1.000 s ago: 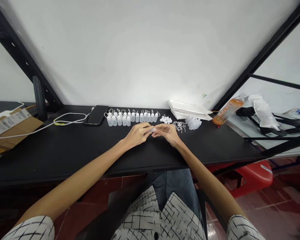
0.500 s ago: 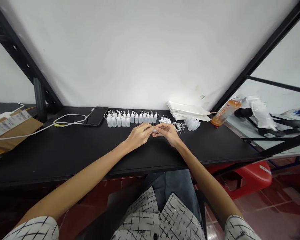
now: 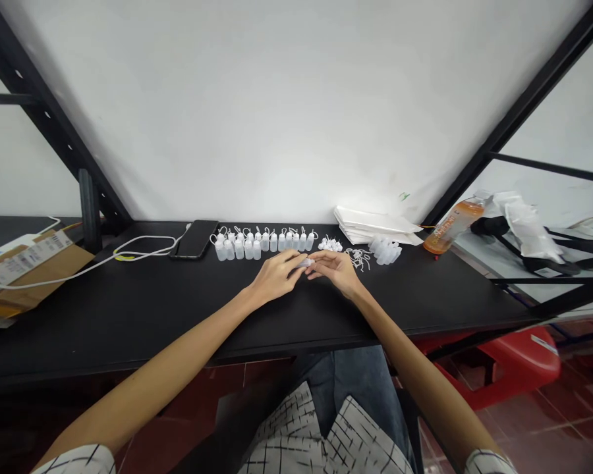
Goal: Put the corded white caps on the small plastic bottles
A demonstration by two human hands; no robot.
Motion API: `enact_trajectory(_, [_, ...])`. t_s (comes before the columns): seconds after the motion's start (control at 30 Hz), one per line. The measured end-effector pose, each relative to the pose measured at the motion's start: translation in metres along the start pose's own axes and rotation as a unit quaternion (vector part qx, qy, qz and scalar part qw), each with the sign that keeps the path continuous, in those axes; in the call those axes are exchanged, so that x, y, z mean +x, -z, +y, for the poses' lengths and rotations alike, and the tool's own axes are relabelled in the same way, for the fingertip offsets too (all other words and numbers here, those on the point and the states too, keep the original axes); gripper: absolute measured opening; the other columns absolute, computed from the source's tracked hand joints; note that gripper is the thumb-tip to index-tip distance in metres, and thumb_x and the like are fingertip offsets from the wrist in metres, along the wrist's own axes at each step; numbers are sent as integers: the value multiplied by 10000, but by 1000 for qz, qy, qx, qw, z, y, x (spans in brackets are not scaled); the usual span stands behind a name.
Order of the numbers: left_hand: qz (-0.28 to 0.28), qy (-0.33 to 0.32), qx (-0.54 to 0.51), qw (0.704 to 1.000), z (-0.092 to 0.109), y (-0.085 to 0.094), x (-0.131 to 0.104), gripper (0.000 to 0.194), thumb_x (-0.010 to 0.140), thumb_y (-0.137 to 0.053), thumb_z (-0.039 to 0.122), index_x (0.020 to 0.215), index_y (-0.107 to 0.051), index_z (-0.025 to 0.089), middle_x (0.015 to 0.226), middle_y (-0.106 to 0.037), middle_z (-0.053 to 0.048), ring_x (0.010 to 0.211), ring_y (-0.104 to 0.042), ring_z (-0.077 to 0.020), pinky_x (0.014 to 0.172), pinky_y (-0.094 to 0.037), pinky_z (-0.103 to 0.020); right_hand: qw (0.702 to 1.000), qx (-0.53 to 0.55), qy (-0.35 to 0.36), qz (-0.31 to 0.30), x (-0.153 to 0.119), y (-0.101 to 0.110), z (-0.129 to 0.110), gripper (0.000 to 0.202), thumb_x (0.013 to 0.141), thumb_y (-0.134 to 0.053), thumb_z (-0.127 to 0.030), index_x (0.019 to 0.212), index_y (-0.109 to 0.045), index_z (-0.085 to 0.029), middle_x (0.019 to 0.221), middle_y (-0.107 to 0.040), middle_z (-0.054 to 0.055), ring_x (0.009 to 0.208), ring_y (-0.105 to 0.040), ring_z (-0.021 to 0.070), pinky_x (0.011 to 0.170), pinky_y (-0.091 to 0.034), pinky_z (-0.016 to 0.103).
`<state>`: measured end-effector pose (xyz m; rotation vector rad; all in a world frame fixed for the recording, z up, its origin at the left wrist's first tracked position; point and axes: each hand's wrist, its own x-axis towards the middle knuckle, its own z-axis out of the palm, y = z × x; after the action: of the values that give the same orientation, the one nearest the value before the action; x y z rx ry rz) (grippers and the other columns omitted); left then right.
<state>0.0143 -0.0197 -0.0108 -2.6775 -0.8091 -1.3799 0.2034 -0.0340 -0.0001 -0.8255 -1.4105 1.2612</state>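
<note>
Over the black table, my left hand (image 3: 275, 275) is closed around a small translucent squeeze bottle (image 3: 304, 263), which lies sideways between my hands. The fingers of my right hand (image 3: 340, 271) pinch the bottle's right end; they partly hide it, so I cannot make out the small part there. Behind my left hand, several similar bottles with looped white caps (image 3: 248, 248) stand upright in rows. Beyond my right hand are a heap of small white tips (image 3: 330, 244), a pile of white strap-like caps (image 3: 358, 257), and several bottles without caps (image 3: 385, 251) bunched together.
A black phone (image 3: 195, 239) and a white cable (image 3: 145, 245) lie left of the bottles, with a cardboard package (image 3: 34, 270) farther left. White paper sheets (image 3: 375, 226) lie against the wall. An orange drink bottle (image 3: 453, 227) leans at the right by the black frame.
The view has shifted slightly. My hands have moved a little apart, and more of the squeeze bottle between them shows. The standing bottles and piles stay as they were.
</note>
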Motion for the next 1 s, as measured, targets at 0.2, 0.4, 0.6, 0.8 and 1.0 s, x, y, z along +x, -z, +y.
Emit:
enact_trajectory(0.2, [-39, 108, -99, 988, 3, 3, 7, 255, 954, -474, 246, 1028, -703, 160, 810, -690, -31, 641, -602, -121, 639, -496, -247, 999, -3, -37, -2, 0, -1, -1, 351, 688, -789, -421, 876, -720, -132, 743, -699, 66, 624, -681, 180, 611, -599, 348])
enact_trajectory(0.4, [-58, 134, -114, 983, 4, 5, 9, 345, 990, -380, 265, 873, -683, 146, 720, -667, -6, 628, -596, -120, 628, -450, -232, 999, -16, -44, -20, 1, -3, -2, 339, 698, -778, -429, 830, -716, -123, 714, -677, 51, 528, -643, 145, 527, -566, 298])
enact_trajectory(0.6, [-74, 137, -104, 982, 3, 3, 6, 326, 987, -368, 254, 903, -663, 147, 807, -690, -30, 718, -623, -147, 690, -447, -253, 996, -29, -65, -47, 0, 0, -3, 345, 696, -781, -424, 819, -707, -110, 690, -670, 42, 506, -634, 132, 505, -551, 270])
enact_trajectory(0.8, [-91, 140, -110, 980, 1, 4, 4, 316, 977, -369, 234, 897, -663, 148, 872, -700, -49, 789, -638, -164, 737, -452, -267, 992, -27, -90, -86, -1, 5, -4, 374, 687, -790, -414, 886, -729, -103, 737, -702, 68, 596, -688, 176, 590, -588, 321])
enact_trajectory(1.0, [-122, 126, -111, 978, 1, 5, 2, 312, 965, -371, 208, 868, -663, 153, 844, -701, -40, 771, -639, -160, 726, -461, -268, 987, -31, -120, -103, -3, 7, -2, 397, 665, -803, -420, 876, -732, -91, 752, -720, 90, 643, -715, 208, 644, -595, 345])
